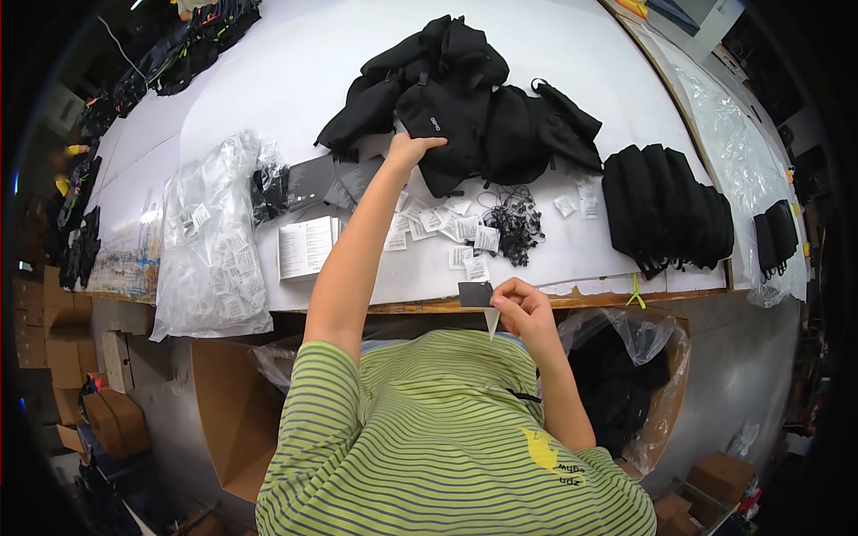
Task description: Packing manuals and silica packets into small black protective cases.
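Reaching toward twelve o'clock, left hand on a black bag in a heap on the white table, its grip impossible to tell, right hand pinching a dark tag at four o'clock, black cords at two o'clock.

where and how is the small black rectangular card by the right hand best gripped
Probably at its right edge, in a light pinch coming from the right: the card looks thin and flat, its left part sticks out, and the right hand is on that side.
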Action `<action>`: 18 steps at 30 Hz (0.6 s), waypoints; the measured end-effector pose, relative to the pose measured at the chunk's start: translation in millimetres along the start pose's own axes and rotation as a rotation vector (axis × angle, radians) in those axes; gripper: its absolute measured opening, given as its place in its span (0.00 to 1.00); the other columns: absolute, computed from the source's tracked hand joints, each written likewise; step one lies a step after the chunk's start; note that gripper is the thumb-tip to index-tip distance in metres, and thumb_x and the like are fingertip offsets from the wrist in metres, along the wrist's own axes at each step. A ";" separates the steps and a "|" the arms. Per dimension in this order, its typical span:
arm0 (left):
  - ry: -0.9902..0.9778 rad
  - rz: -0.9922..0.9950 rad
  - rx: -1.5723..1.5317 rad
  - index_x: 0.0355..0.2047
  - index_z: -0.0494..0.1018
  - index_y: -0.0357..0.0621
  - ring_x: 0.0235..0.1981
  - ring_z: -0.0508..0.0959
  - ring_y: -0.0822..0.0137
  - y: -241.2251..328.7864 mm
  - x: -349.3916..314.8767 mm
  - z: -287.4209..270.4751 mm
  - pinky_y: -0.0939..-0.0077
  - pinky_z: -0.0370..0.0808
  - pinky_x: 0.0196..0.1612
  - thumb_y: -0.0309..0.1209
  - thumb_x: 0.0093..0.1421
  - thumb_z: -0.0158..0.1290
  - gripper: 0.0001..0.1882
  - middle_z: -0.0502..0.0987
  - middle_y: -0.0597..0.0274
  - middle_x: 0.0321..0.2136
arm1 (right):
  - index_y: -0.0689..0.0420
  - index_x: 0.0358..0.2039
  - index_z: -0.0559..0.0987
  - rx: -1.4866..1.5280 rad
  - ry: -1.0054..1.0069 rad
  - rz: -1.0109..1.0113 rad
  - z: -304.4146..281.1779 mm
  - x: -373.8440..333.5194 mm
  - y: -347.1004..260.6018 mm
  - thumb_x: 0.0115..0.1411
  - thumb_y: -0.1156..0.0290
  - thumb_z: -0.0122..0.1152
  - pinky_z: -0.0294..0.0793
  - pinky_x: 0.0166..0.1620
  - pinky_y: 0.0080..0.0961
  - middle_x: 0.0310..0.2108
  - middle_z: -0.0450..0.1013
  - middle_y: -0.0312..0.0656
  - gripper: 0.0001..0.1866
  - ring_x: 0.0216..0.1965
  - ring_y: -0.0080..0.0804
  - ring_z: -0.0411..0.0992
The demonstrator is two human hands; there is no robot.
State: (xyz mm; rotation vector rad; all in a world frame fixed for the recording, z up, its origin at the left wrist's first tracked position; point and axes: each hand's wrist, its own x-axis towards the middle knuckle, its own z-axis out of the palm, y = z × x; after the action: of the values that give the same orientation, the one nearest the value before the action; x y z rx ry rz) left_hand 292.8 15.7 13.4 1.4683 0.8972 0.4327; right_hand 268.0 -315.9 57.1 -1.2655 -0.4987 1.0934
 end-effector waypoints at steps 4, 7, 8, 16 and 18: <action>0.065 0.306 0.130 0.38 0.76 0.34 0.40 0.79 0.60 19.7 -38.1 -16.8 0.73 0.72 0.43 0.29 0.43 0.64 0.20 0.79 0.50 0.38 | 0.59 0.30 0.73 0.014 0.005 0.002 -4.8 -0.9 0.1 0.61 0.72 0.57 0.47 0.18 0.13 0.14 0.61 0.24 0.05 0.15 0.09 0.52; 0.271 0.857 0.656 0.36 0.78 0.46 0.45 0.71 0.59 27.2 -78.3 -23.4 0.69 0.65 0.50 0.22 0.43 0.60 0.16 0.75 0.63 0.37 | 0.59 0.30 0.74 -0.011 0.029 0.007 -9.9 3.5 -2.8 0.60 0.71 0.57 0.48 0.19 0.13 0.14 0.61 0.25 0.05 0.15 0.10 0.53; 0.286 1.047 0.781 0.36 0.79 0.48 0.46 0.69 0.61 21.9 -88.8 -29.1 0.68 0.62 0.53 0.20 0.42 0.58 0.17 0.73 0.66 0.37 | 0.59 0.30 0.74 -0.023 0.037 -0.003 -11.0 3.8 -2.6 0.60 0.71 0.57 0.48 0.19 0.13 0.14 0.61 0.25 0.05 0.15 0.10 0.54; -0.180 0.731 0.934 0.50 0.71 0.55 0.58 0.61 0.55 -11.2 -176.0 -31.9 0.57 0.53 0.61 0.16 0.44 0.51 0.30 0.65 0.59 0.54 | 0.59 0.30 0.75 -0.080 0.039 0.078 -22.9 0.8 -10.9 0.59 0.72 0.58 0.51 0.21 0.11 0.15 0.64 0.26 0.05 0.17 0.10 0.56; -0.240 0.772 0.863 0.48 0.71 0.55 0.54 0.63 0.55 -13.4 -191.8 -10.3 0.61 0.55 0.58 0.22 0.46 0.54 0.26 0.67 0.58 0.48 | 0.59 0.30 0.75 -0.113 0.070 0.076 -25.6 -0.4 -9.0 0.60 0.72 0.58 0.51 0.21 0.11 0.16 0.65 0.26 0.04 0.17 0.10 0.57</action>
State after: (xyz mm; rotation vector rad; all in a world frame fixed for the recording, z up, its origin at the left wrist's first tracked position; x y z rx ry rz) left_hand 162.6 -121.2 50.4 2.6112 0.2666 0.4241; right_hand 292.0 -328.5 58.2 -1.4262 -0.4682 1.0924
